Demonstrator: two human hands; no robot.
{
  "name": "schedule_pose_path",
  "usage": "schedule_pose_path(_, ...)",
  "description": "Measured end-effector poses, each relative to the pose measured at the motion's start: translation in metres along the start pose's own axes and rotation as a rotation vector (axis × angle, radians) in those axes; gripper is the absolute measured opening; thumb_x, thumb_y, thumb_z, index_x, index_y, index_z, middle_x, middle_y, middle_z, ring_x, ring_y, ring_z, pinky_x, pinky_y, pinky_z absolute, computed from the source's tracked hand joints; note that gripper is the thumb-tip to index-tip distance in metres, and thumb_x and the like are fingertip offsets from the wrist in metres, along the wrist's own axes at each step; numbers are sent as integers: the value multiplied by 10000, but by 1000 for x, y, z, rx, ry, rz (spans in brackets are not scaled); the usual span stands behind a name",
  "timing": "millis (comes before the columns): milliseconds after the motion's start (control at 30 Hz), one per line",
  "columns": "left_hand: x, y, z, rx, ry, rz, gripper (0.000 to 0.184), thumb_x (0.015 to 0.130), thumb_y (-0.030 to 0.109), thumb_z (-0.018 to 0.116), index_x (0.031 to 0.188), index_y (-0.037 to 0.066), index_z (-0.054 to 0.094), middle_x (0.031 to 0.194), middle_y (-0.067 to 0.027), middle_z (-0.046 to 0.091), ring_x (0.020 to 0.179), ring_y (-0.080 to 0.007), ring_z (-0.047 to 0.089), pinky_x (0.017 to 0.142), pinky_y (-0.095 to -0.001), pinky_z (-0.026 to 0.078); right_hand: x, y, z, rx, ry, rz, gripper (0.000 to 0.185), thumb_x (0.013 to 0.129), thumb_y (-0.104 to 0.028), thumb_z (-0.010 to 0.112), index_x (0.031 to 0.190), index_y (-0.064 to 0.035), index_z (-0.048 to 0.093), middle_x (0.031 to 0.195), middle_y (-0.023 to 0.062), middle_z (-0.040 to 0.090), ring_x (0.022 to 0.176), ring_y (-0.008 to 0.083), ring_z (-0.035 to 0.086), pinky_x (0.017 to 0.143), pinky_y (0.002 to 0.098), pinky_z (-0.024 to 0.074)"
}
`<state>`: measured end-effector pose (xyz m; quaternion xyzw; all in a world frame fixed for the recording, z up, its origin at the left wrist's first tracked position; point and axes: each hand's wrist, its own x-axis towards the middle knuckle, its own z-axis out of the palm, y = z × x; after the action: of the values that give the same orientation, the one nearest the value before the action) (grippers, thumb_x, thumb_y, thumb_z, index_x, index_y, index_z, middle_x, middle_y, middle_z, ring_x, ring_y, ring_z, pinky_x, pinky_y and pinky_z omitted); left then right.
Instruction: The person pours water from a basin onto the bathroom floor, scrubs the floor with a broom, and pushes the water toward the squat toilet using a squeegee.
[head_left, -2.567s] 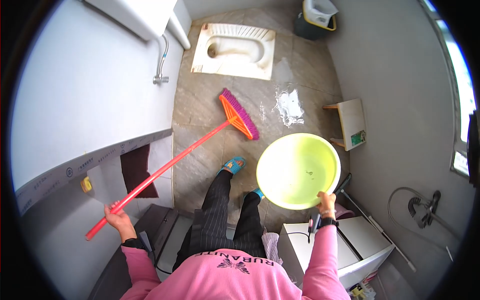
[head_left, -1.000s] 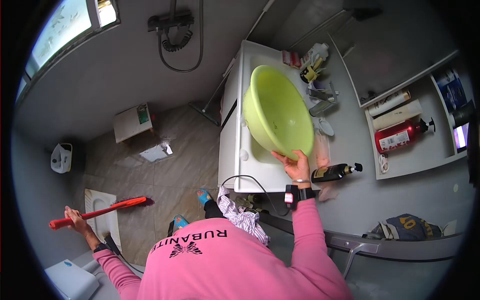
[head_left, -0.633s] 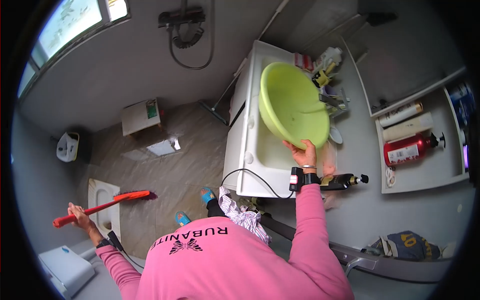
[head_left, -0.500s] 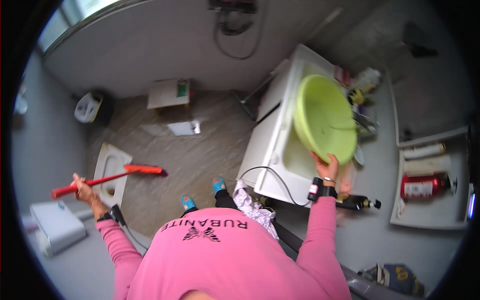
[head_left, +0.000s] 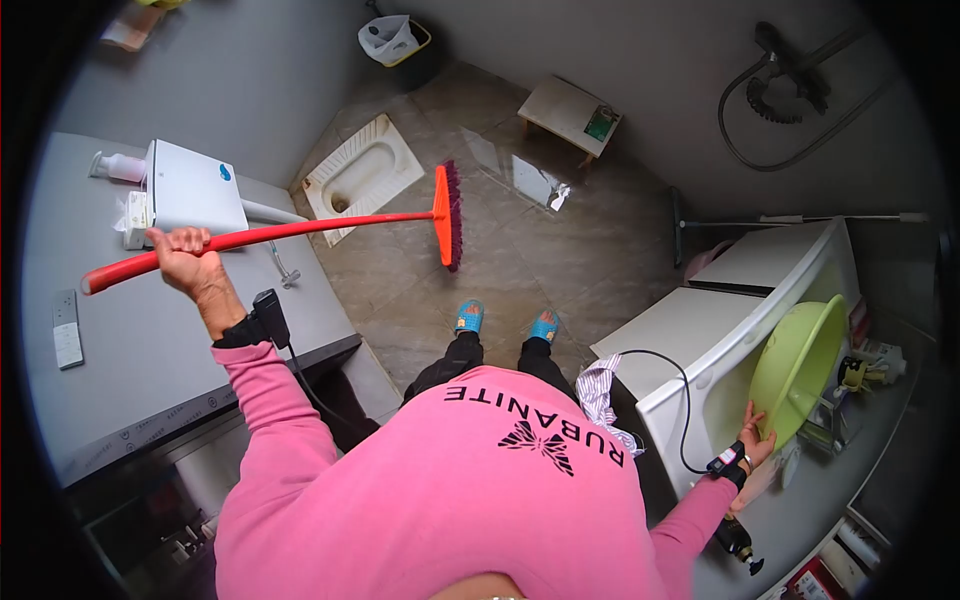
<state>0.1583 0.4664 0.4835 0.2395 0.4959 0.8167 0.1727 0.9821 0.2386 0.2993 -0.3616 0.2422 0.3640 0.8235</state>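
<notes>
Swinging back from the sink (head_left: pixel 725 345), my view has just turned to the floor (head_left: pixel 400 310), which spreads across the upper middle of the frame, while the sink has slid to the right. I judge that the floor now has my attention, with the basin (head_left: pixel 790 365) left to the hold of my right hand (head_left: pixel 757 437). My broom (head_left: pixel 300 227) shows differently too: its head (head_left: pixel 441 220), nearly edge-on a moment ago, now lies crosswise at the end of the handle (head_left: pixel 340 222), just right of the toilet (head_left: pixel 400 163). Whether it touches the floor I cannot tell. The basin now shows me mostly its outer side; it is at the lower right of the frame, over the sink, and whether it rests there I cannot tell.

The broom is long and red, running nearly level from the left to the middle of the frame, with an orange head and purple bristles (head_left: pixel 456 220). The basin is pale green and tilted on its side, its inside largely hidden. My left hand (head_left: pixel 188 262) has its fingers (head_left: pixel 192 238) together, clamped round the handle. My right fingers, slightly apart, grip the basin's lower edge.
</notes>
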Motion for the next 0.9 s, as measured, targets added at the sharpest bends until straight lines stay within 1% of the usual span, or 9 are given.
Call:
schedule_pose_path(67, -5, 19, 7, 29, -74, 22, 464, 889, 383, 380, 511, 148, 250, 438, 31, 216, 372, -104, 192, 424, -250, 237, -6, -2, 4, -19, 18, -15, 535, 753, -153, 463, 1238, 10, 304, 1297, 221, 244, 1165, 510, 213, 707, 356, 523)
schedule_pose_path(133, -21, 22, 16, 37, -400, -15, 456, 912, 335, 328, 507, 145, 239, 433, 31, 216, 374, -104, 179, 420, -253, 244, -13, -4, 10, -21, 45, -10, 538, 759, -174, 461, 1245, -9, 301, 1298, 217, 244, 1160, 509, 221, 698, 380, 526)
schedule_pose_path(200, -33, -35, 20, 47, -553, -115, 440, 917, 248, 312, 494, 133, 263, 440, 19, 242, 384, -103, 205, 412, -265, 258, -16, -3, 16, 13, 68, -3, 534, 758, -186, 469, 1246, -34, 313, 1299, 213, 245, 1159, 500, 228, 694, 404, 528)
schedule_pose_path(267, -58, -147, 19, 15, -652, -185, 365, 896, 182, 387, 550, 93, 312, 443, 20, 259, 389, -98, 251, 413, -269, 276, -12, -8, 15, 6, 76, 5, 534, 756, -180, 467, 1244, -28, 313, 1300, 216, 243, 1162, 503, 221, 700, 396, 527)
schedule_pose_path(333, -65, -165, 53, -76, -658, -242, 341, 892, 182, 408, 574, 85, 330, 444, 23, 264, 380, -89, 248, 394, -245, 261, -15, -9, 13, 17, 74, 3, 534, 754, -174, 466, 1243, -23, 313, 1300, 219, 242, 1165, 506, 213, 705, 387, 527)
schedule_pose_path(567, -90, -68, 135, -177, -1060, -292, 361, 886, 213, 444, 564, 75, 359, 458, 28, 308, 392, -76, 287, 402, -223, 261, -19, -13, 24, 20, 127, -8, 502, 764, -140, 469, 1233, -23, 331, 1302, 199, 254, 1167, 507, 202, 705, 377, 527)
schedule_pose_path(667, -121, -167, 97, 86, -941, -229, 350, 876, 219, 463, 566, 66, 406, 474, 32, 356, 420, -67, 350, 425, -215, 288, -11, -15, 18, 63, 83, 53, 501, 761, -115, 471, 1231, -14, 330, 1303, 200, 253, 1169, 510, 195, 702, 376, 528)
schedule_pose_path(800, -109, -133, 125, 48, -910, -246, 367, 890, 208, 432, 553, 75, 375, 436, 30, 324, 374, -67, 302, 385, -222, 256, -27, -7, 28, -4, 40, 36, 509, 757, -92, 463, 1236, -4, 316, 1302, 199, 257, 1176, 502, 191, 715, 373, 527)
schedule_pose_path(900, -108, -60, 138, -90, -1072, -225, 362, 919, 204, 342, 575, 99, 308, 443, 28, 269, 371, -76, 232, 379, -229, 232, -29, -9, 22, 12, 81, 61, 512, 756, -86, 457, 1240, -5, 311, 1304, 194, 257, 1185, 490, 190, 731, 372, 523)
